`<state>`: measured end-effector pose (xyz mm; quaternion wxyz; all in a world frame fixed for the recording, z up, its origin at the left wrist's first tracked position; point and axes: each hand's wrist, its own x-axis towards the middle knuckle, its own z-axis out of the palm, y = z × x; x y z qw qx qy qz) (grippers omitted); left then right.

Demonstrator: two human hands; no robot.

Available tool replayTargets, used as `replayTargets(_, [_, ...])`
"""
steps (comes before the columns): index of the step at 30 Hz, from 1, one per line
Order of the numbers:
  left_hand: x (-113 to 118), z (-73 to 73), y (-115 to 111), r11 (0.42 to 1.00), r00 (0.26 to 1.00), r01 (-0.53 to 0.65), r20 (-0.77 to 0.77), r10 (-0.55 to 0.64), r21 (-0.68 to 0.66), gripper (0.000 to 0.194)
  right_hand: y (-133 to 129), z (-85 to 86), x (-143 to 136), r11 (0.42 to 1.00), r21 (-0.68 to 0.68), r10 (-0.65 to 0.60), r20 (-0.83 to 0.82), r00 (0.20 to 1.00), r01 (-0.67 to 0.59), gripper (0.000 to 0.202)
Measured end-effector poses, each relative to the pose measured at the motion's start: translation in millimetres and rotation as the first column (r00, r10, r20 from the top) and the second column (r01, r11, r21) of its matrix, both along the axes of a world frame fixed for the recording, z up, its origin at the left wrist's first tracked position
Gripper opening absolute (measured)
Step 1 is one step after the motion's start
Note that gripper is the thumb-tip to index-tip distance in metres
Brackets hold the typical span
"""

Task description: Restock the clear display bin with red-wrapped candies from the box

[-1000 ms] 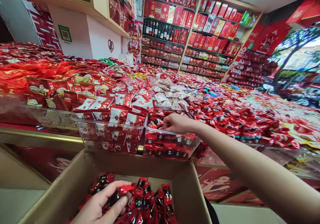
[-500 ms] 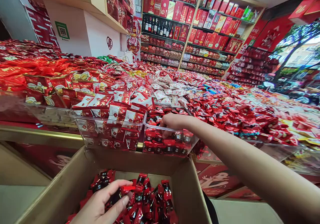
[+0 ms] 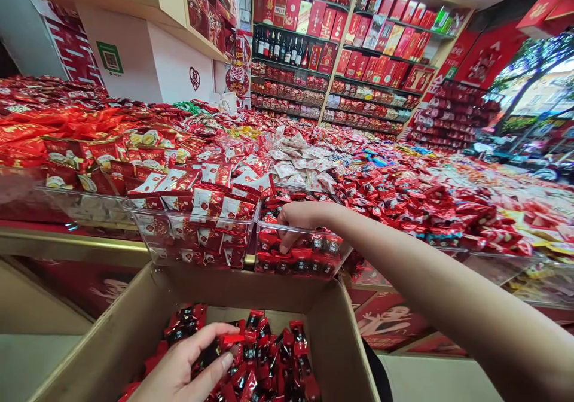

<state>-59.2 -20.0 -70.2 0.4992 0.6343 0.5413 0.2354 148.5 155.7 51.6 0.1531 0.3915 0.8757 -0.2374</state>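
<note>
My left hand (image 3: 191,363) is inside a cardboard box (image 3: 348,336), with a red-and-black wrapped candy (image 3: 233,338) between thumb and forefinger. Loose wrapped candies (image 3: 273,357) of the same kind lie beneath it. My right hand (image 3: 298,218) reaches over into a clear plastic bin (image 3: 309,234), its fingers curled and pointing down behind the front wall. Rows of the red-and-black candies (image 3: 302,259) show through that wall. Whatever my right fingertips grip, if anything, is hidden.
Left of the bin stands another clear bin (image 3: 188,216) of red-and-white packets. Heaps of wrapped sweets (image 3: 417,204) spread across the counter. The box's far edge is close against the bins. Shelves of bottles and red boxes (image 3: 296,19) line the back wall.
My right hand has shifted slightly left and its fingertips reach a little lower in the bin. The left hand stays almost still around the candy.
</note>
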Motion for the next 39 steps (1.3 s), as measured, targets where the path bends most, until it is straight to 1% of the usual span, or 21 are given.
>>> replayTargets(1, [0.2,0.1,-0.1,1.0,1.0,0.0,-0.002,0.0,0.005,0.034,0.0,-0.4,-0.8,0.999,-0.037,0.01,0.019,1.0,-0.01,0.042])
replayTargets(3, [0.9,0.8,-0.2,1.0,1.0,-0.004,-0.005,0.004,0.014,0.034,0.1,-1.9,-2.0,0.998,-0.05,0.031,0.057,0.998,-0.029,0.042])
replayTargets(8, [2.8,3.0,-0.3,1.0,0.999,-0.03,0.04,0.03,0.0,0.032,4.2,-10.9,0.2,0.999,0.02,0.028,0.058,0.998,-0.029,0.044])
replayTargets(11, [2.2,1.0,1.6,0.998,0.984,-0.056,0.167,0.06,-0.031,0.029,7.7,-14.2,3.3,1.0,0.015,0.026,0.055,0.998,-0.027,0.041])
replayTargets(13, [1.8,1.7,4.4,0.99,0.951,-0.089,0.286,0.116,-0.105,0.028,8.1,-10.5,6.0,1.0,0.015,0.01,0.046,0.999,-0.011,0.037])
replayTargets(15, [2.8,7.2,8.2,0.97,0.892,-0.13,0.403,0.204,-0.205,0.029,3.4,-0.7,9.6,0.994,0.105,-0.032,-0.033,0.999,0.035,0.031])
replayTargets(16, [4.0,12.0,10.1,0.959,0.859,-0.144,0.45,0.243,-0.244,0.031,-2.1,5.9,11.5,0.979,0.186,-0.063,-0.11,0.992,0.083,0.028])
replayTargets(18, [7.6,24.3,13.1,0.952,0.801,-0.161,0.528,0.281,-0.261,0.035,-20.9,19.2,14.7,0.916,0.341,-0.107,-0.303,0.947,0.213,0.025])
replayTargets(19, [10.1,31.0,14.1,0.955,0.782,-0.159,0.558,0.277,-0.251,0.037,-33.9,24.3,15.4,0.888,0.374,-0.109,-0.393,0.913,0.267,0.026])
replayTargets(20, [13.0,37.3,14.8,0.96,0.77,-0.149,0.582,0.263,-0.237,0.04,-48.6,27.2,15.4,0.88,0.374,-0.097,-0.464,0.881,0.294,0.026])
replayTargets(22, [20.3,47.4,14.7,0.971,0.755,-0.115,0.617,0.223,-0.21,0.046,-79.7,25.1,12.4,0.917,0.314,-0.042,-0.533,0.845,0.244,0.027])
replayTargets(23, [24.5,50.7,14.2,0.976,0.75,-0.091,0.632,0.198,-0.197,0.05,-93.9,19.9,9.6,0.942,0.274,-0.015,-0.544,0.839,0.194,0.028])
replayTargets(25, [33.4,53.5,12.1,0.984,0.744,-0.042,0.652,0.147,-0.173,0.055,-116.1,3.7,2.9,0.971,0.203,0.004,-0.553,0.833,0.13,0.029])
replayTargets(28, [43.9,50.1,7.3,0.99,0.763,-0.011,0.639,0.098,-0.138,0.055,-131.5,-21.2,-2.6,0.988,0.103,-0.028,-0.602,0.798,0.112,0.024])
replayTargets(30, [45.1,44.8,3.5,0.99,0.815,-0.009,0.573,0.089,-0.14,0.049,-133.1,-26.2,0.8,0.992,0.048,-0.058,-0.635,0.771,0.115,0.022])
replayTargets(32, [40.5,38.3,-0.4,0.992,0.882,-0.004,0.467,0.063,-0.127,0.042,-129.4,-17.4,9.9,0.989,0.038,-0.084,-0.651,0.755,0.143,0.022])
replayTargets(34, [31.4,31.0,-4.5,0.997,0.938,-0.009,0.344,0.035,-0.077,0.032,-119.5,1.6,21.8,0.969,0.086,-0.111,-0.688,0.718,0.232,0.023])
replayTargets(35, [26.2,27.2,-6.6,0.999,0.957,-0.009,0.288,0.022,-0.046,0.028,-112.1,12.1,27.5,0.947,0.124,-0.122,-0.715,0.688,0.297,0.024])
replayTargets(37, [16.6,19.7,-11.1,1.0,0.979,-0.009,0.203,0.012,-0.016,0.021,-93.0,28.9,35.7,0.874,0.197,-0.148,-0.762,0.63,0.444,0.026])
replayTargets(38, [12.9,16.2,-13.4,1.0,0.984,-0.009,0.176,0.013,-0.023,0.02,-82.3,33.6,37.5,0.835,0.228,-0.163,-0.766,0.621,0.5,0.027])
replayTargets(39, [10.1,13.0,-15.5,0.999,0.987,-0.004,0.158,0.01,-0.037,0.02,-71.6,35.6,37.6,0.808,0.255,-0.179,-0.753,0.633,0.531,0.026])
